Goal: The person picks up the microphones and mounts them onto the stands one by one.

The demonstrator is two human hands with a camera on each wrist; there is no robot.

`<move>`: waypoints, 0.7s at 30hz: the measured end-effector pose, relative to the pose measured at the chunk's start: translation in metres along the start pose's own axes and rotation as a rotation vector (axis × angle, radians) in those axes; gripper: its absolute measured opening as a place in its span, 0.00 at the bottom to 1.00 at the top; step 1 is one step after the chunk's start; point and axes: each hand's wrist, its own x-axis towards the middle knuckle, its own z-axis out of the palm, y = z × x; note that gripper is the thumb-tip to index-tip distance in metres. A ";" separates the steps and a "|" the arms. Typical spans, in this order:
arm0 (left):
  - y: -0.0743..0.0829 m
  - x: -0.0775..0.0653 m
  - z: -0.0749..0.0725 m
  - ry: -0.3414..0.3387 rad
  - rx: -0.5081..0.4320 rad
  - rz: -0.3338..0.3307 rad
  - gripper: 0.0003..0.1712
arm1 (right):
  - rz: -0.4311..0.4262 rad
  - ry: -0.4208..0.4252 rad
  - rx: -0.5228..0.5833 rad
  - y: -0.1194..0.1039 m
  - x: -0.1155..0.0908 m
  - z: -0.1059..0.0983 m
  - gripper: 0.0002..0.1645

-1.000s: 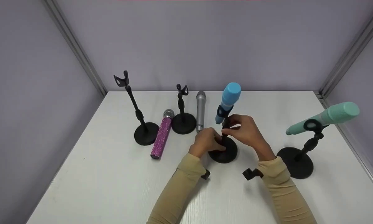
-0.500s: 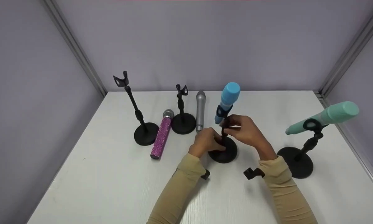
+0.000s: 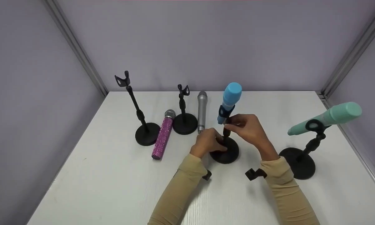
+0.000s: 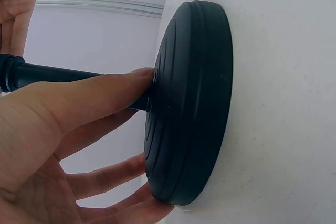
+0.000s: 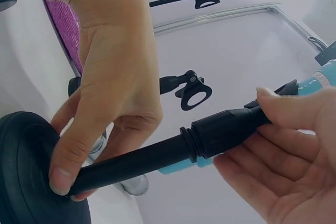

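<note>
A blue microphone (image 3: 231,95) sits tilted in the clip of a black microphone stand (image 3: 229,156). My left hand (image 3: 208,142) holds this stand low down; in the left wrist view its thumb (image 4: 113,95) lies against the pole where it meets the round base (image 4: 191,103), and other fingers touch the base's edge. Higher up, my right hand (image 3: 248,131) pinches the stand just under the clip. The right wrist view shows that thumb (image 5: 283,103) on the upper joint (image 5: 223,129), with the fingers behind it.
A mint-green microphone (image 3: 334,115) rests in another stand (image 3: 300,164) at the right. Further left are a tall stand (image 3: 146,134) and a short one (image 3: 184,125), both with bare clips. A pink glitter microphone (image 3: 163,137) and a silver microphone (image 3: 202,109) lie on the white table (image 3: 112,187).
My right hand has shifted slightly up the stand, toward the clip. The left hand keeps its place at the base, and the blue microphone has barely moved.
</note>
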 end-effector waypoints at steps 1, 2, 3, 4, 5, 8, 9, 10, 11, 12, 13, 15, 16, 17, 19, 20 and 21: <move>0.000 0.000 0.000 0.002 0.002 0.000 0.14 | 0.003 0.012 -0.006 0.000 0.000 0.001 0.08; 0.000 0.000 0.000 0.003 0.003 -0.001 0.14 | 0.008 0.023 -0.012 0.000 0.000 0.001 0.08; 0.000 0.001 0.000 0.006 0.004 0.000 0.14 | 0.013 0.031 -0.015 0.000 0.000 0.001 0.07; 0.000 0.000 0.000 0.008 0.004 0.000 0.14 | 0.018 0.038 -0.016 -0.001 0.000 0.001 0.07; 0.000 0.000 0.000 0.008 0.004 -0.001 0.15 | 0.022 0.043 -0.015 -0.001 0.000 0.002 0.07; 0.001 0.000 -0.001 0.007 0.007 -0.006 0.15 | 0.036 0.056 -0.008 -0.001 0.000 0.002 0.08; 0.001 0.000 -0.001 0.007 0.010 -0.008 0.15 | 0.041 0.060 -0.004 -0.001 0.000 0.003 0.09; 0.002 0.000 -0.001 0.006 0.011 -0.011 0.14 | 0.045 0.064 -0.001 -0.001 0.000 0.003 0.09; 0.002 0.001 -0.001 0.004 0.013 -0.013 0.14 | 0.050 0.068 0.002 -0.001 0.000 0.003 0.10; 0.002 0.001 -0.001 0.004 0.014 -0.015 0.14 | 0.053 0.072 0.010 -0.002 0.000 0.003 0.10; 0.002 0.001 -0.001 0.004 0.016 -0.015 0.14 | 0.055 0.076 0.019 -0.002 0.000 0.003 0.11; 0.001 0.001 -0.001 0.005 0.016 -0.011 0.14 | 0.050 0.087 0.041 -0.003 0.000 0.003 0.11; 0.001 0.001 0.000 0.006 0.014 -0.009 0.15 | 0.042 0.095 0.054 -0.003 -0.001 0.004 0.11; 0.001 0.001 0.000 0.007 0.012 -0.007 0.15 | 0.033 0.102 0.073 -0.004 -0.001 0.004 0.11; 0.001 0.001 0.000 0.008 0.009 -0.003 0.14 | 0.010 0.121 0.106 -0.004 -0.001 0.006 0.11; 0.001 0.001 0.000 0.009 0.005 -0.002 0.14 | -0.002 0.132 0.121 -0.005 -0.001 0.007 0.11; 0.001 0.001 0.000 0.009 0.002 -0.001 0.14 | -0.011 0.146 0.132 -0.005 -0.001 0.007 0.10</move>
